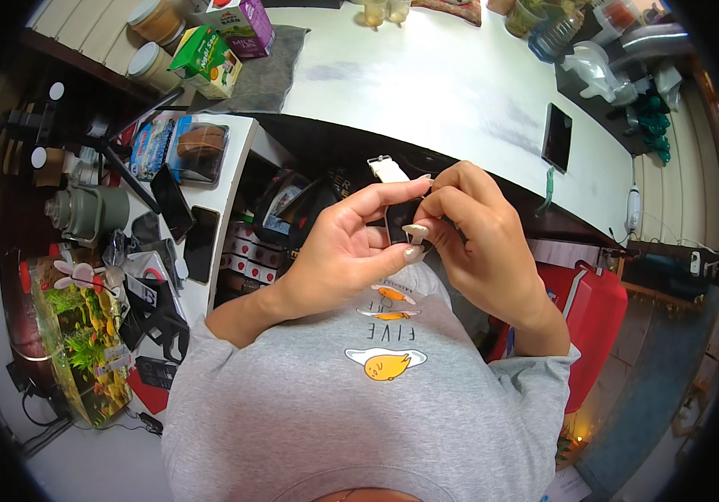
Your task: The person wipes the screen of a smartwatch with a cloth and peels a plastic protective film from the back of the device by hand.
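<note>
A wristwatch with a dark rectangular face [399,221] is held above my lap, close to the edge of the white tabletop. Its white strap [387,168] with a metal buckle sticks out past the fingers of my left hand [353,241]. That hand grips the watch case between thumb and fingers. My right hand [475,235] pinches at the lower end of the case, thumb and fingertips on a small pale part of the strap [418,240]. The fingers hide much of this lower end, so how the strap joins the case cannot be seen.
On the white table [410,75] lie a smartphone [557,138], milk cartons [209,63] and jars [153,66]. The left side shelf holds phones [201,245], a green-grey flask [89,210] and a black tripod [127,172]. A red suitcase [595,326] stands at right.
</note>
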`<state>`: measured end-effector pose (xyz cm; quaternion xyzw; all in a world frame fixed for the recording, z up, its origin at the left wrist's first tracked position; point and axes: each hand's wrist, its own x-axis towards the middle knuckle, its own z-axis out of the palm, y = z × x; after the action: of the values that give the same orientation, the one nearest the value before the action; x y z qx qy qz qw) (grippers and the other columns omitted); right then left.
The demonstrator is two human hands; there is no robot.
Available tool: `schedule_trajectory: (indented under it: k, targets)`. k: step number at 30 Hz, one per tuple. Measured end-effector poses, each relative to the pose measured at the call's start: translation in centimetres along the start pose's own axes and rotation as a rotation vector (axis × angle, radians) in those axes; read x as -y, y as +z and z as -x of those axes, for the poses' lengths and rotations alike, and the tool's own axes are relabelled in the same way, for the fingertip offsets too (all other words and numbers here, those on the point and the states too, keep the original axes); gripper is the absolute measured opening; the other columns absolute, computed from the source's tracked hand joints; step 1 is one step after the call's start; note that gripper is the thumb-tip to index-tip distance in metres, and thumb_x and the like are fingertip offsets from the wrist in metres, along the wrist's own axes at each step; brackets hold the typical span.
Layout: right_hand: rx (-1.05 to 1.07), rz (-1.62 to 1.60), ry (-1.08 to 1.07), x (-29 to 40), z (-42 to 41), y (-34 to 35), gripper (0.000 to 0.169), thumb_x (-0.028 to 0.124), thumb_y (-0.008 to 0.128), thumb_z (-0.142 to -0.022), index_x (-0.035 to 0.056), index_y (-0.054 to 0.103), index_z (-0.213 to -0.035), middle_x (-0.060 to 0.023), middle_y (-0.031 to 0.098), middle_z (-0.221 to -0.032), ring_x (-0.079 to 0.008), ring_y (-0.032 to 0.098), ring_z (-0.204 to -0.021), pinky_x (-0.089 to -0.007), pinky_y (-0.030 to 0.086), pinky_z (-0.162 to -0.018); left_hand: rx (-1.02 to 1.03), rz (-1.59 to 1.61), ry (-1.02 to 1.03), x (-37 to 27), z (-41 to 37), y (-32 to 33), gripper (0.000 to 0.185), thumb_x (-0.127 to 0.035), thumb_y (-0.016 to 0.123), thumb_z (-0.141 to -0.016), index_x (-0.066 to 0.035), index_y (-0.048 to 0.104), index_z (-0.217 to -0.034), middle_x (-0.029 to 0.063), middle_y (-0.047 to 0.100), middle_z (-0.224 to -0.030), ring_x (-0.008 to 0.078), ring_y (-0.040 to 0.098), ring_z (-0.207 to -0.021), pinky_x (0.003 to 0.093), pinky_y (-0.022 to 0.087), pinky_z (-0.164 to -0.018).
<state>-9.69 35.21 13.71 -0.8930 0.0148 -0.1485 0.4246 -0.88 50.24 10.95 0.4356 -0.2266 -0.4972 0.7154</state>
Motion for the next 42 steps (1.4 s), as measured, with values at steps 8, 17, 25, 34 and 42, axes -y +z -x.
schedule_trajectory:
  k: [8, 17, 25, 34, 42]
  targets:
    - [-0.068, 0.125, -0.089, -0.4, 0.6, 0.7, 0.017, -0.008, 0.060, -0.066, -0.0013, 0.049, -0.075, -0.0121, 0.048, -0.080, -0.0263, 0.049, -0.072, -0.0355, 0.042, -0.061, 0.005, -0.076, -0.038, 0.0, 0.0, 0.4, 0.055, 0.012, 0.054, -0.078, 0.006, 0.035, -0.129, 0.0117, 0.047, -0.119, 0.0162, 0.052, -0.108, 0.0276, 0.048, -0.092]
    - [-0.014, 0.016, 0.024, -0.6, 1.2, 0.2, 0.015, -0.009, 0.057, -0.068, -0.0021, 0.049, -0.079, -0.0133, 0.047, -0.082, -0.0291, 0.049, -0.075, -0.0364, 0.042, -0.065, 0.025, -0.023, -0.088, 0.1, -0.1, 1.0, 0.055, 0.009, 0.054, -0.080, 0.005, 0.033, -0.131, 0.0102, 0.048, -0.118, 0.0125, 0.055, -0.100, 0.0228, 0.050, -0.085]
    - [0.020, -0.127, 0.156, -0.9, 1.1, -0.4, 0.009, -0.011, 0.054, -0.076, -0.0031, 0.049, -0.078, -0.0105, 0.047, -0.078, -0.0193, 0.049, -0.067, -0.0287, 0.041, -0.057, 0.031, -0.016, -0.099, 0.6, -0.2, 0.9, 0.056, 0.008, 0.054, -0.081, 0.005, 0.031, -0.132, 0.0109, 0.049, -0.118, 0.0132, 0.056, -0.100, 0.0246, 0.050, -0.085]
    - [0.121, -0.329, 0.343, -1.9, 0.7, -0.5, 0.009, -0.001, 0.057, -0.082, -0.0031, 0.050, -0.077, -0.0088, 0.050, -0.075, -0.0135, 0.052, -0.061, -0.0266, 0.043, -0.054, 0.042, -0.009, -0.121, 0.8, -0.2, 0.5, 0.058, 0.007, 0.054, -0.082, 0.005, 0.028, -0.134, 0.0126, 0.048, -0.122, 0.0151, 0.056, -0.102, 0.0254, 0.049, -0.088]
    - [0.200, -0.500, 0.484, -2.5, 0.0, -0.4, 0.015, 0.007, 0.059, -0.085, -0.0032, 0.052, -0.077, -0.0057, 0.054, -0.069, -0.0086, 0.055, -0.059, -0.0235, 0.045, -0.052, 0.023, 0.009, -0.116, 0.9, -0.2, 0.1, 0.060, 0.007, 0.054, -0.081, 0.005, 0.027, -0.134, 0.0140, 0.047, -0.124, 0.0171, 0.055, -0.105, 0.0272, 0.049, -0.090]
